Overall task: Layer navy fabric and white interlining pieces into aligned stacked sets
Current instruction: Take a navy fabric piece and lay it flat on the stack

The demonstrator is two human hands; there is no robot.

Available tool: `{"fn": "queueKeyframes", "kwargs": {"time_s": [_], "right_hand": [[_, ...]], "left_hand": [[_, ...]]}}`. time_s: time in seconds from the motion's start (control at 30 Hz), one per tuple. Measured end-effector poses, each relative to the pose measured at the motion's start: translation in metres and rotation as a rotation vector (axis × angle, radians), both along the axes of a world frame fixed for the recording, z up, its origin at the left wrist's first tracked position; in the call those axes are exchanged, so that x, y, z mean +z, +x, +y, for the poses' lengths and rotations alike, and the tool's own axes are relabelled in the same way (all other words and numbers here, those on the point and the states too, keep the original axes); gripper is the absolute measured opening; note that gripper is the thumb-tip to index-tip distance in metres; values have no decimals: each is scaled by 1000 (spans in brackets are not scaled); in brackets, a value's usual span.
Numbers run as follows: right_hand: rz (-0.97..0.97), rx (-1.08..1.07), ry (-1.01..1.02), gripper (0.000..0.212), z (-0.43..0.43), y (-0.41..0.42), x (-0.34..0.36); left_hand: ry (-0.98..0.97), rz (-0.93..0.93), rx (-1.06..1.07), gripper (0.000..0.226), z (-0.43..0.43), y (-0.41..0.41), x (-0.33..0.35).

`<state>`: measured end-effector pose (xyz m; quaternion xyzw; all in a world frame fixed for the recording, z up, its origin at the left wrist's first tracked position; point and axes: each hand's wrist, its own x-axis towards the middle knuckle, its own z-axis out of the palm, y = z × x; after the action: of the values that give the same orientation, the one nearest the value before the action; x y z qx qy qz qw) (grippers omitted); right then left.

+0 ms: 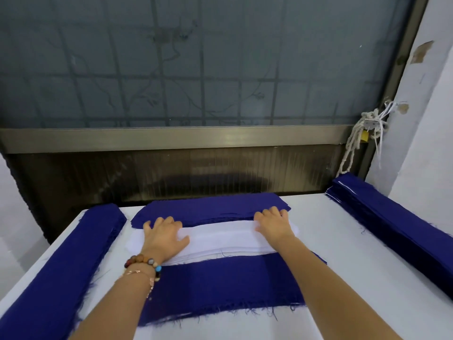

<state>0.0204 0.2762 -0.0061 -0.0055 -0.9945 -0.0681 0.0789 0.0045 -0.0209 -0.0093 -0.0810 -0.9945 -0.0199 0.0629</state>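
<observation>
A white bench (343,278) was seen from above, with a frosted window (196,69) behind its far edge. Long stacks of navy fabric were laid along the left edge (93,253) and the right edge (392,217), leaving bare bench between them and the middle work. In the middle, a white interlining stack (220,238) was laid across a near navy piece (220,283), whose frayed near edge was set well back from the bench's near edge. A far navy stack (210,207) was placed just beyond the interlining, touching it.

The left grip (164,235), a bare hand with beaded bracelets (144,263) at the wrist, was pressed flat on the interlining's left end, fingers spread apart. The right grip (272,223) was set on the interlining's right end, fingers bent down at its far edge; whether anything was pinched could not be told.
</observation>
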Motion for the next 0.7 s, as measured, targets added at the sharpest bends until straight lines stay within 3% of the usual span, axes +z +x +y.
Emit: {"fn": "queueKeyframes", "kwargs": {"time_s": [0.23, 0.37, 0.43, 0.7], "right_hand": [[-35, -180, 69, 37, 52, 15, 8], [-13, -213, -2, 40, 59, 23, 3], [11, -226, -50, 40, 59, 27, 3], [162, -266, -777, 34, 61, 46, 21]], "left_hand": [[13, -56, 111, 26, -52, 5, 8], [201, 26, 175, 25, -52, 20, 3], [390, 115, 221, 20, -49, 31, -1], [1030, 180, 339, 21, -46, 52, 12]]}}
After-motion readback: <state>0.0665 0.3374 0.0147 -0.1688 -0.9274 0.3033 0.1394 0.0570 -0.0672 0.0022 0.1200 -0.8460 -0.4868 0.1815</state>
